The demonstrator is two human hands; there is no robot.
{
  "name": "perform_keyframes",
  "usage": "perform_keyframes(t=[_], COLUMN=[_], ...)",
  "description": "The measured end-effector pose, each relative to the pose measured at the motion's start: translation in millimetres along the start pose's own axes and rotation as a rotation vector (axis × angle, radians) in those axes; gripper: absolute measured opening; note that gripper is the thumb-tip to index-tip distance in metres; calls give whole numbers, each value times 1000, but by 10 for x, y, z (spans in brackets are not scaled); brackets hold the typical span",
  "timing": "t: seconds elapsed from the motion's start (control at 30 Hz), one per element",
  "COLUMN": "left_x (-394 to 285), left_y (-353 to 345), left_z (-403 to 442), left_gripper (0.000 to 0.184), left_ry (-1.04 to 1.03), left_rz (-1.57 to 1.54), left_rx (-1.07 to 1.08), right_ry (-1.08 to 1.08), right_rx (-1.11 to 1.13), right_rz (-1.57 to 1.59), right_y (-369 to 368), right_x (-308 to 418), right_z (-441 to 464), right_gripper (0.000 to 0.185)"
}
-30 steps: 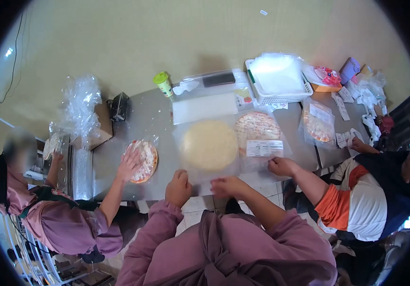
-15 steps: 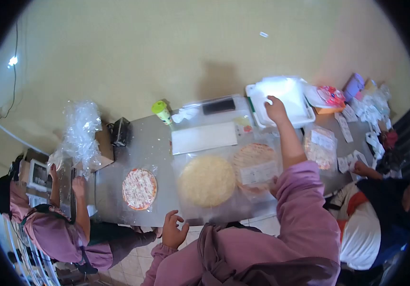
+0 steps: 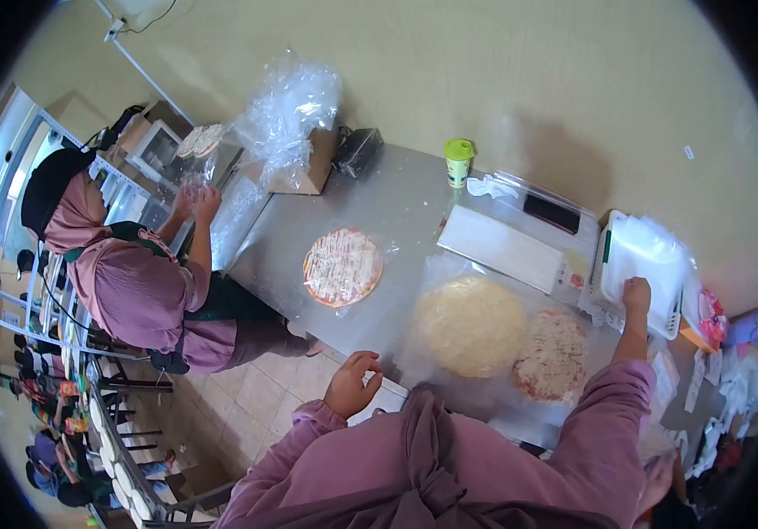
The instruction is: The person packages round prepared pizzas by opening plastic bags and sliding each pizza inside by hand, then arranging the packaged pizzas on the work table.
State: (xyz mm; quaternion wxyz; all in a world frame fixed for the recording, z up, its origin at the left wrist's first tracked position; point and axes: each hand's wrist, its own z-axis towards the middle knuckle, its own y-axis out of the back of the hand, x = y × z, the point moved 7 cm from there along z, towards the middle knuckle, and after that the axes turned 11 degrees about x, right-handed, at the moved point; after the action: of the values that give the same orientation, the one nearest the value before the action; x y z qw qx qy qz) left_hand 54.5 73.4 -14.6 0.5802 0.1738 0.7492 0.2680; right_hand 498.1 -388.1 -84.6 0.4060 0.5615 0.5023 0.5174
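Pizza [image 3: 551, 357] before the white basket [image 3: 602, 273] — paper slip gone, topping now visible — as my right hand [image 3: 636, 295] curls there, grip unclear; left hand [image 3: 352, 385] empty, fingers loosely bent.

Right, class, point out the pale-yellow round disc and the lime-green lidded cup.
Pale-yellow round disc [image 3: 471, 326], head view: middle of its top.
Lime-green lidded cup [image 3: 457, 166], head view: its side, below the lid.
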Motion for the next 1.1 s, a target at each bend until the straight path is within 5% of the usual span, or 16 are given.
perform_keyframes(t=[0.13, 0.27, 0.33, 0.43, 0.53, 0.57, 0.6, 0.67, 0.7, 0.73, 0.8, 0.87, 1.0, 1.07, 1.1], left_x=[20, 195, 214, 238, 20, 96, 108, -122, -258, -248, 43, 128, 147, 275, 294], left_y=[63, 45, 49, 171, 523, 515, 605, 615, 710, 752, 834, 885, 1118, 1237, 1327], left_z=[-19, 10, 67, 178, 100, 104, 77, -111, -233, -338, -431, -528, -747, -841, -893], left_gripper=[11, 15, 21, 65, 63, 58, 58, 47, 38, 38, 31, 18, 13, 13, 13], left_ry=[-32, -20, -30, -102, -316, -242, -250, -472, -724, -731, -377, -405, -275, -191, -237], left_rz=[-27, -297, -385, -872, -804, -1106, -1114, -693, -734, -741, -865, -958, -774, -714, -641], left_rx=[2, 84, 160, 224, 169, 246, 243, 561, 483, 468, 279, 222, 110, 17, -48], right_ry=[-5, 411, 577, 848, 1000, 1104, 1103, 1002, 1005, 869, 725, 641, 598, 397, 407], right_rx=[-59, -95, 171, 643, 1016, 1195, 1194, 1237, 1240, 1210, 1176, 951, 971, 576, 588], right_rz=[6, 224, 380, 661, 805, 870, 858, 1008, 990, 1245, 1473, 1597, 1501, 1229, 1225], right_y=[621, 832, 953, 978, 1033, 1066, 1069, 1094, 1074, 1058, 931, 772, 450, 386, 298], right_x=[707, 1666, 2325, 3086, 3478, 3565, 3582, 3583, 3586, 3558, 3489, 3350, 3387, 3315, 3390], right_z=[-373, -988, -1609, -2582, -3279, -3512, -3596, -3687, -3755, -3716, -3679, -3518, -3526, -3438, -3461], right_gripper=[25, 20, 20, 17, 17, 16, 16, 19, 19, 18, 19, 23, 26, 19, 19])
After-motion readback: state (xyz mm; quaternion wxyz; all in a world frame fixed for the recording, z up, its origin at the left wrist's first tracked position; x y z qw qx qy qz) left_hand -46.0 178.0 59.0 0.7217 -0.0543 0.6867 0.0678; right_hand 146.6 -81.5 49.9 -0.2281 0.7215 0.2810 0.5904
